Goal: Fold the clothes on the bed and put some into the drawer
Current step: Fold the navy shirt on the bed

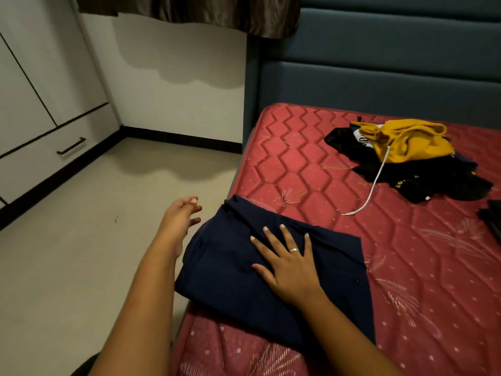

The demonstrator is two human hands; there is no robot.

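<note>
closest to me, my right hand (287,264) lies flat on the folded navy garment (230,270), fingers straight and spread wide; the palm and forearm cover part of the cloth's right half. my left hand (181,215) hangs in the air just beside the garment's left edge, over the floor (81,253), fingers loosely apart and holding nothing. the garment sits at the near left edge of the red quilted mattress (298,164), its left side overhanging the edge a little; it is a dark, flat, roughly rectangular stack with a raised fold running across its far end. what kind of garment it is i cannot tell. farther across the mattress, well apart, lies a rumpled pile of clothes (406,150), yellow over black, with a white drawstring (375,185) trailing toward me. a dark item (492,221) is cut off at the right border. left across the floor, a white drawer (40,164) with a black handle (71,146) sits shut under cabinet doors (27,77). behind the mattress stands a blue padded headboard (379,63), and a brown curtain (189,9) hem hangs above.
</note>
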